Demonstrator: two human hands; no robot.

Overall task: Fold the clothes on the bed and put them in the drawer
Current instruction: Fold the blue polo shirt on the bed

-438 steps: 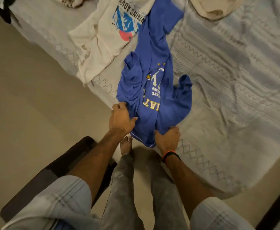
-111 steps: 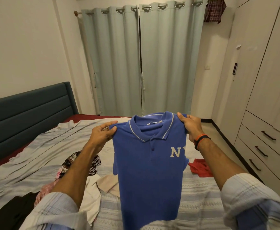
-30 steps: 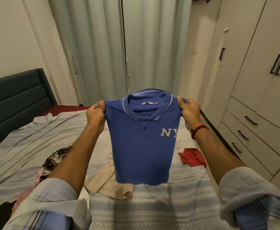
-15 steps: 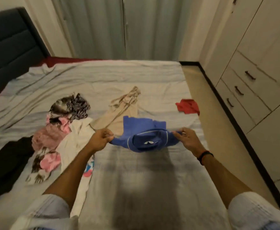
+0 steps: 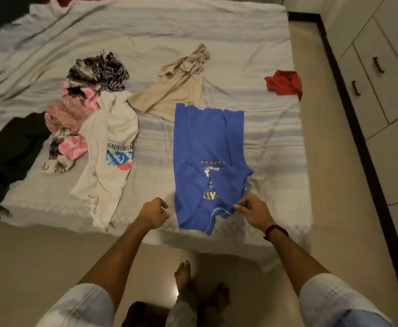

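The blue polo shirt is spread back-up on the bed, pinched near its collar at 5 o'clock by the right hand, presumably for folding, while the left hand, loosely curled at 7 o'clock, holds nothing.

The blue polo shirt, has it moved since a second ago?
Yes. The blue polo shirt came down from mid-air onto the bed, lying flat; the right hand pinches its collar end.

On the bed lay one blue shirt, one white tee, one beige garment, one red one, one black one, and a patterned heap I couldn't count.
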